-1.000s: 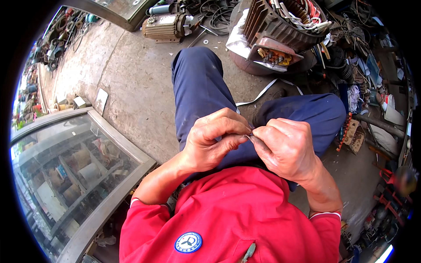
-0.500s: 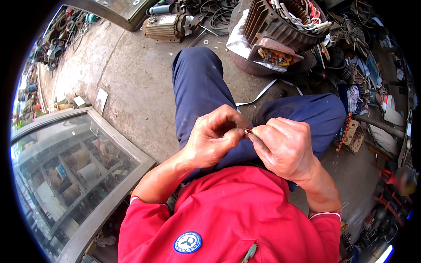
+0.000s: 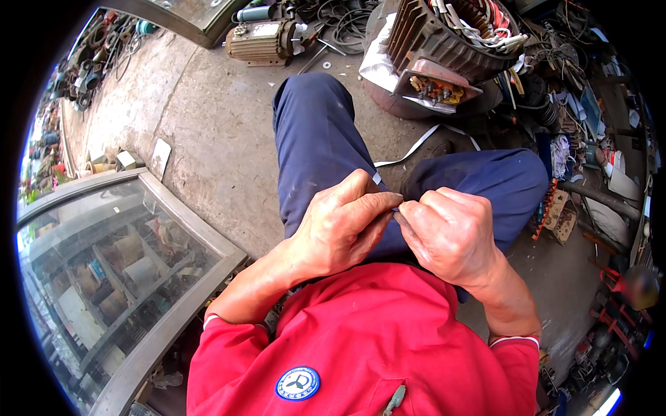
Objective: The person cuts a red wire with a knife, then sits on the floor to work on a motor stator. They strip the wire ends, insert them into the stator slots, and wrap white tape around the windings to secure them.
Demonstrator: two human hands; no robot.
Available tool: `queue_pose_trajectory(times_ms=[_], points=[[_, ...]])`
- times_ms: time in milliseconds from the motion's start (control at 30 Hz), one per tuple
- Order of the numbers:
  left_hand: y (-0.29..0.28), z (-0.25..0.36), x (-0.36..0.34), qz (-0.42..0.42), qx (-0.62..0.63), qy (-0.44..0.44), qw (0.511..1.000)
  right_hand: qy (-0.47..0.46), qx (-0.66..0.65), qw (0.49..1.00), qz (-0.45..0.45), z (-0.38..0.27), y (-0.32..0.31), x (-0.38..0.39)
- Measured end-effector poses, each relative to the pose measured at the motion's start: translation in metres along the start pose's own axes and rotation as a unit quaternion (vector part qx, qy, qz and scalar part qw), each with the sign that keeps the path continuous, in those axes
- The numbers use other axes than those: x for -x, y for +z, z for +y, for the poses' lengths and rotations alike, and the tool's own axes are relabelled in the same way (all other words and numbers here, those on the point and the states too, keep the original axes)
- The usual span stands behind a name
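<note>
Both hands meet in front of my body, over my lap. My left hand (image 3: 343,225) is closed in a pinch, its thumb and finger pressed together at the right. My right hand (image 3: 449,234) is curled closed, thumb against the side of the forefinger. Between the two sets of fingertips is a tiny dark bit, too small and covered to name. A narrow white strip (image 3: 415,147) lies across the floor between my knees; its near end shows over my thigh, just beyond the left hand, and I cannot tell whether it reaches the fingers.
Ahead to the right stands a large open motor housing (image 3: 433,45) with wires bunched in its top. A smaller motor (image 3: 260,43) lies at the far middle. At left is a glass-topped cabinet (image 3: 198,222). Cables and parts crowd the right side.
My left hand has turned over, so its back now faces up and its finger loop has closed. The small shiny bit between the fingertips is now mostly covered. The right hand has barely moved.
</note>
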State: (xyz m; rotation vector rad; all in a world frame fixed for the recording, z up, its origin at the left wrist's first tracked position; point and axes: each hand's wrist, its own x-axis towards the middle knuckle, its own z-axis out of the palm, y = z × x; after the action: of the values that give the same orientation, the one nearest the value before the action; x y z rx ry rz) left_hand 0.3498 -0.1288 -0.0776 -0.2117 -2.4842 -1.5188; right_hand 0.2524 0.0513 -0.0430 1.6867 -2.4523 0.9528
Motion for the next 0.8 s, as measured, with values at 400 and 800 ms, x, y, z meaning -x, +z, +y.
queue_pose_trajectory(times_ms=[400, 800], points=[[-0.002, 0.001, 0.003, 0.021, -0.059, 0.031, 0.998, 0.078, -0.124, 0.989, 0.013, -0.003, -0.006, 0.001], [0.001, 0.000, -0.007, 0.103, -0.258, 0.155, 0.948, 0.311, -0.376, 0.873, -0.001, -0.020, -0.008, 0.006]])
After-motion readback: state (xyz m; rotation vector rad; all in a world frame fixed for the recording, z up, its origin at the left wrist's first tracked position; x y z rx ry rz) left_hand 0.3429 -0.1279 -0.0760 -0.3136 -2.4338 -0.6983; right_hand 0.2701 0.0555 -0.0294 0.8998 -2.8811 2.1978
